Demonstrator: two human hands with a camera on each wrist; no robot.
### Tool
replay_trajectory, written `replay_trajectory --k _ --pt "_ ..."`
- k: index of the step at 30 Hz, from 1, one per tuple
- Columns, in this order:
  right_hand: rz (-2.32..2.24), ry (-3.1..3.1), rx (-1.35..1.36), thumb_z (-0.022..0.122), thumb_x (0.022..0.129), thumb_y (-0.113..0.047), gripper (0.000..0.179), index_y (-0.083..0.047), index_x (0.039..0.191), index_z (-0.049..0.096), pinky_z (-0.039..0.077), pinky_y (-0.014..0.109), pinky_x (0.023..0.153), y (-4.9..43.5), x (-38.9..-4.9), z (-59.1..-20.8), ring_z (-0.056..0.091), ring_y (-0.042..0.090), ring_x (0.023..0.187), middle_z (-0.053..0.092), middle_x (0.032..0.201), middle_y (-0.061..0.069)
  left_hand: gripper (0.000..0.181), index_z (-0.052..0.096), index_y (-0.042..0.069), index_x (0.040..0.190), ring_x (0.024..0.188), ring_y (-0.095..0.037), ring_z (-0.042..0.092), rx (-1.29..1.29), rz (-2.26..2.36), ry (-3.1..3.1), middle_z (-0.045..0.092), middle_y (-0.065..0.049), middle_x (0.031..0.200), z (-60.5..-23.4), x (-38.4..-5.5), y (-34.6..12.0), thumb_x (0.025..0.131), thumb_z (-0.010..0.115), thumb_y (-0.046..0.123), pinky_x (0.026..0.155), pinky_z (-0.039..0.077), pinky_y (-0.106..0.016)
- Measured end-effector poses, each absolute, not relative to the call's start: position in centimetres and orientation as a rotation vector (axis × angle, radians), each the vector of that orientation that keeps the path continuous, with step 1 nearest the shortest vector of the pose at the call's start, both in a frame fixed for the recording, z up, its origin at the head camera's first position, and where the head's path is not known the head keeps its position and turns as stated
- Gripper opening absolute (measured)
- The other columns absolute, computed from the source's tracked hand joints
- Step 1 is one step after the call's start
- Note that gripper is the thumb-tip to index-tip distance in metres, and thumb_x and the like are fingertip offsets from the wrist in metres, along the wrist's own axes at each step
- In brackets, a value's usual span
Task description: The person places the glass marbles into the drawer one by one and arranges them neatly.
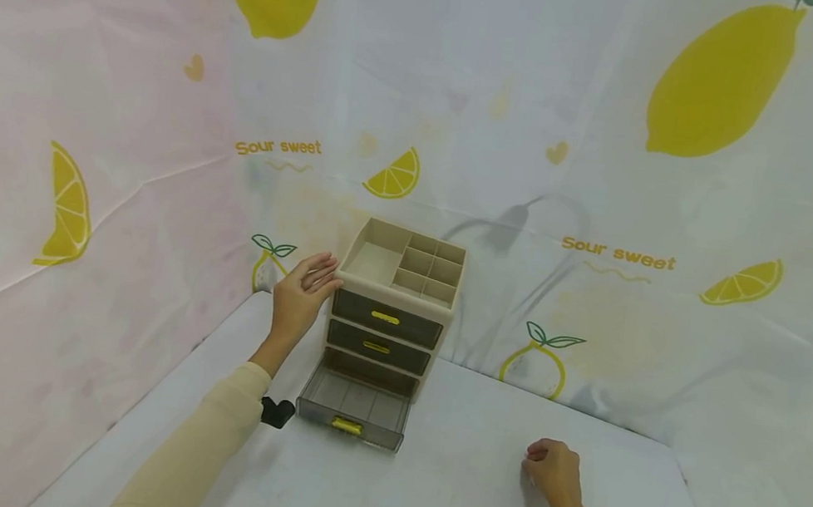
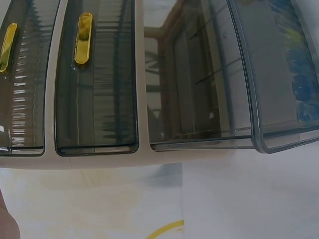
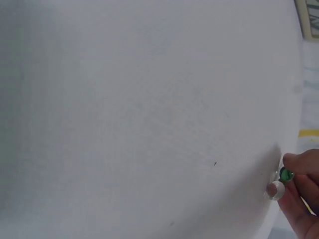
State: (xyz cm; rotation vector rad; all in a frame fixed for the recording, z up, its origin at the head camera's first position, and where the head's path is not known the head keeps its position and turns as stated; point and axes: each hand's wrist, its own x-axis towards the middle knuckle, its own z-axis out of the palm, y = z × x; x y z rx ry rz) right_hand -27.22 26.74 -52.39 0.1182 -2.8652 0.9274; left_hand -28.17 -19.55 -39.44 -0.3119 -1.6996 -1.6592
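A beige desktop drawer organizer (image 1: pixel 395 290) with a divided open top stands near the back of the table. Its bottom drawer (image 1: pixel 353 402), smoky and see-through, is pulled out; the upper two are closed. My left hand (image 1: pixel 302 296) rests against the organizer's upper left side, thumb by the front corner. Only a sliver of that hand shows in the left wrist view. Low over the table on the right, my right hand (image 1: pixel 553 471) pinches small round glassy pieces. One is green (image 3: pixel 286 174) and one clear (image 3: pixel 275 190); the head view hides them.
A white cloth-covered table (image 1: pixel 439 491) meets hanging cloth walls printed with lemons. Beside the pulled-out drawer is a black piece (image 1: pixel 277 413) at my left wrist. The drawers have yellow handles (image 1: pixel 347 425). A lamp-shaped shadow falls on the back cloth.
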Motion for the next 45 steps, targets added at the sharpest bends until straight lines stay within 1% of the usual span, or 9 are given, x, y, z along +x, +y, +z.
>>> replay_trajectory --k 4,10,17,21,28,37,45 --pt "0.929 -2.849 0.15 0.074 0.072 0.007 0.011 0.005 0.082 0.07 0.057 0.03 0.054 26.3 -27.4 -52.1 0.064 0.021 0.066 0.069 0.073 0.008 0.048 0.055 -0.013 0.126 0.114 -0.043 0.059 -0.307 -1.662 -1.702 0.059 -0.033 0.121 -39.4 -28.1 -19.5 0.082 0.073 -0.01 0.096 0.054 -0.037" --pt "0.953 -2.8 0.192 0.076 0.072 0.007 0.013 0.004 0.084 0.072 0.059 0.031 0.059 25.2 -27.6 -51.5 0.067 0.023 0.069 0.071 0.075 0.01 0.049 0.053 -0.018 0.126 0.113 -0.044 0.058 -0.33 -1.654 -1.693 0.06 -0.033 0.12 -39.4 -28.2 -19.6 0.081 0.072 -0.011 0.096 0.054 -0.039" --pt "1.009 -2.745 0.26 0.077 0.072 0.006 0.016 0.004 0.088 0.073 0.061 0.037 0.068 22.7 -27.5 -50.4 0.069 0.024 0.074 0.072 0.079 0.01 0.048 0.053 -0.018 0.125 0.113 -0.044 0.059 -0.33 -1.633 -1.699 0.061 -0.032 0.119 -39.5 -28.3 -19.6 0.081 0.072 -0.012 0.096 0.054 -0.038" --pt "1.015 -2.694 0.34 0.079 0.072 0.005 0.017 0.003 0.088 0.073 0.062 0.037 0.068 21.1 -27.6 -49.6 0.07 0.023 0.074 0.073 0.079 0.01 0.048 0.054 -0.018 0.124 0.113 -0.044 0.059 -0.322 -1.631 -1.701 0.061 -0.032 0.119 -39.6 -28.3 -19.6 0.081 0.072 -0.012 0.096 0.054 -0.037" --pt "1.102 -2.606 0.426 0.082 0.072 0.002 0.017 0.001 0.087 0.074 0.061 0.027 0.062 18.4 -27.4 -47.9 0.07 0.02 0.073 0.073 0.079 0.007 0.046 0.056 -0.015 0.125 0.113 -0.043 0.059 -0.305 -1.638 -1.707 0.061 -0.031 0.119 -39.4 -28.1 -19.5 0.081 0.072 -0.012 0.096 0.054 -0.037" --pt "1.287 -2.538 0.508 0.081 0.072 0.004 0.016 0.0 0.087 0.075 0.063 0.024 0.063 14.5 -27.4 -46.6 0.071 0.018 0.072 0.073 0.08 0.009 0.047 0.055 -0.014 0.126 0.114 -0.044 0.058 -0.301 -1.649 -1.712 0.06 -0.031 0.121 -39.2 -28.0 -19.5 0.082 0.072 -0.011 0.097 0.053 -0.04" --pt "1.41 -2.472 0.61 0.079 0.071 0.006 0.017 0.0 0.086 0.075 0.062 0.022 0.062 11.3 -27.1 -46.6 0.07 0.016 0.07 0.073 0.08 0.013 0.048 0.055 -0.014 0.126 0.114 -0.043 0.058 -0.304 -1.666 -1.702 0.06 -0.031 0.12 -39.2 -27.9 -19.5 0.081 0.072 -0.011 0.097 0.053 -0.04"
